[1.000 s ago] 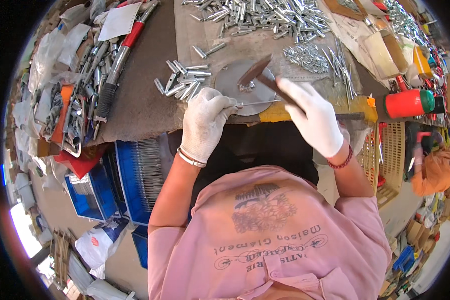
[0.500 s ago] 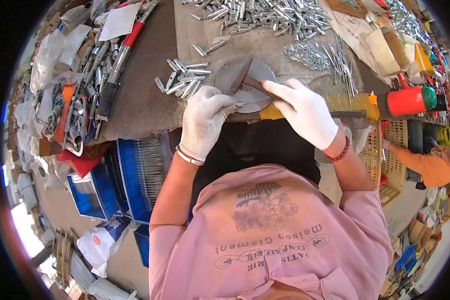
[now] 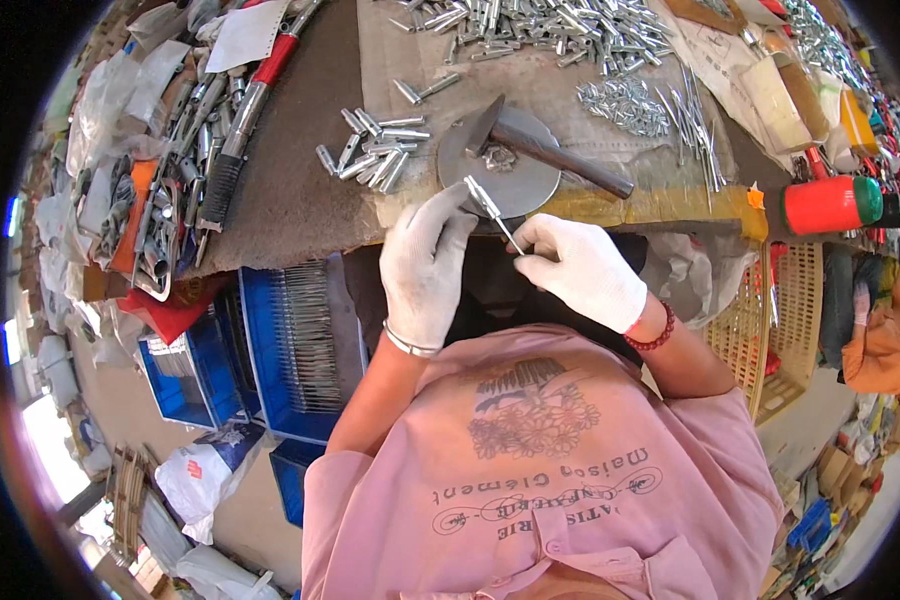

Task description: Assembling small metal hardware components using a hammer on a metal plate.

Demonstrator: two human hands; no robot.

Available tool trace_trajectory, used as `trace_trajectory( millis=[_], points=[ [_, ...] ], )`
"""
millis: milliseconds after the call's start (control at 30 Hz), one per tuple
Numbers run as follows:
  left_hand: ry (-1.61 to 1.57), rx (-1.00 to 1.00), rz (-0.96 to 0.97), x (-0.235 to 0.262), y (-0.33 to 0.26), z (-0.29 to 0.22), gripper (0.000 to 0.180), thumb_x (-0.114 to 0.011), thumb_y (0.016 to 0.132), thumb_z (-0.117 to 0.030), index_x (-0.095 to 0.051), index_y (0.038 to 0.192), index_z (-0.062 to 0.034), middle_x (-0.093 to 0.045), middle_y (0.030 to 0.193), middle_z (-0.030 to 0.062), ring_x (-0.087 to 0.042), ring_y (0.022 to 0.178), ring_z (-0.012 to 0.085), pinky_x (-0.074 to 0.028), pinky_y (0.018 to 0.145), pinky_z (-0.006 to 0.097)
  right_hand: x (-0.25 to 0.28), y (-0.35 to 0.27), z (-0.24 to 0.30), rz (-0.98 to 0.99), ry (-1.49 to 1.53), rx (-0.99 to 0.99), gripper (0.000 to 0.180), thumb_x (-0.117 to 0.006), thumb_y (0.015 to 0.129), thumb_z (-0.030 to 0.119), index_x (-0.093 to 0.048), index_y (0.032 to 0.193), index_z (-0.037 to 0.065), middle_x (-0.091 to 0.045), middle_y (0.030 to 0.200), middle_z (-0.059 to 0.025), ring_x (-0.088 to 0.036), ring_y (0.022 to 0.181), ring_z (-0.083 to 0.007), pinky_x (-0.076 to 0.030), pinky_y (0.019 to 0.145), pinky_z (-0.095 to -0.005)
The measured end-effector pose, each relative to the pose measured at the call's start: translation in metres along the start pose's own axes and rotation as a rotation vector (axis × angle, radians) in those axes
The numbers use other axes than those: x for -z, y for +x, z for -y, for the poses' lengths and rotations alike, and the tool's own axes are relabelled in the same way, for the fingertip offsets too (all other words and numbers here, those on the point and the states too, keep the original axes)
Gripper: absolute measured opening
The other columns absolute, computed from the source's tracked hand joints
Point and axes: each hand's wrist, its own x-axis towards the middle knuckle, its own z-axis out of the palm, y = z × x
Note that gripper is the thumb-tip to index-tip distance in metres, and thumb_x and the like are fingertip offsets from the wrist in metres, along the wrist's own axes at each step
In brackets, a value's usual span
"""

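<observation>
In front of the bench edge, my right hand point(image 3: 583, 268), in a white knit glove, pinches the thin end of a silver metal tube with a slim rod point(image 3: 485, 200) coming out of it. My left hand point(image 3: 422, 265), gloved too, has its thumb and fingertips closed at the tube's thicker upper end. A hammer point(image 3: 560, 158) with a dark handle lies across a round grey metal plate point(image 3: 540, 195). Beside the plate, to the left, is a small pile of silver tubes point(image 3: 380, 150).
Loose tubes point(image 3: 530, 25) and small metal pieces point(image 3: 625, 105) cover the far bench, with thin rods point(image 3: 695, 135) to their right. Tools point(image 3: 235, 140) crowd the left. A red-green roll point(image 3: 832, 205) sits right. Blue bins point(image 3: 295, 400) stand below; a person in orange point(image 3: 885, 345) is far right.
My right hand has let go of the hammer, now lying on the plate, and has taken the thin end of the piece. The piece has tilted up between both hands.
</observation>
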Motion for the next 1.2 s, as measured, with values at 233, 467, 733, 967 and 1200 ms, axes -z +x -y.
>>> trace_trajectory(
  millis=[233,467,733,967,1200],
  points=[
    [-0.325,0.664,0.212,0.001,-0.005,-0.015,0.056,-0.061,0.104,0.000,-0.047,0.158,-0.0013,-0.075,0.090,0.0047,-0.062,0.063,0.0057,-0.049,0.055,0.022,-0.005,-0.007,0.020,0.143,0.467,-0.314,0.018,-0.067,0.098,0.009,-0.068,0.112,-0.002,-0.063,0.074,-0.0018,-0.060,0.071,-0.0056,-0.051,0.065,-0.0266],
    [-0.526,0.682,0.135,0.018,-0.022,-0.002,0.060,-0.077,0.094,-0.004,-0.052,0.149,-0.0006,-0.075,0.096,0.0071,-0.066,0.076,0.0092,-0.053,0.064,0.026,-0.047,-0.009,0.010,0.086,0.244,-0.088,0.019,-0.072,0.095,0.008,-0.070,0.113,0.002,-0.071,0.087,-0.0112,-0.067,0.076,-0.0165,-0.055,0.074,-0.0316],
    [-0.459,0.756,-0.356,0.097,-0.076,0.045,0.056,-0.081,0.089,-0.006,-0.058,0.141,0.0013,-0.076,0.104,0.0114,-0.070,0.091,0.0148,-0.057,0.080,0.029,-0.016,0.010,0.004,-0.122,0.270,0.111,0.044,-0.057,0.105,0.005,-0.058,0.149,0.001,-0.068,0.102,-0.0048,-0.056,0.070,-0.0063,-0.049,0.066,-0.0225],
    [-0.051,1.088,-0.923,0.155,-0.232,0.205,0.048,-0.081,0.086,-0.010,-0.070,0.132,-0.0009,-0.078,0.109,0.0110,-0.074,0.089,0.0158,-0.060,0.075,0.030,-0.017,0.019,0.003,-0.158,0.297,0.066,0.039,-0.052,0.106,0.004,-0.058,0.144,-0.005,-0.066,0.097,-0.0053,-0.050,0.063,-0.0048,-0.045,0.059,-0.0208],
    [0.398,1.444,-0.818,0.208,-0.309,0.286,0.044,-0.082,0.084,-0.015,-0.074,0.126,-0.0004,-0.079,0.118,0.0198,-0.076,0.110,0.0313,-0.058,0.100,0.040,-0.019,0.022,0.009,-0.168,0.318,0.038,0.038,-0.053,0.106,0.003,-0.058,0.142,-0.008,-0.065,0.096,-0.0053,-0.050,0.063,-0.0052,-0.046,0.059,-0.0212]
  ],
)
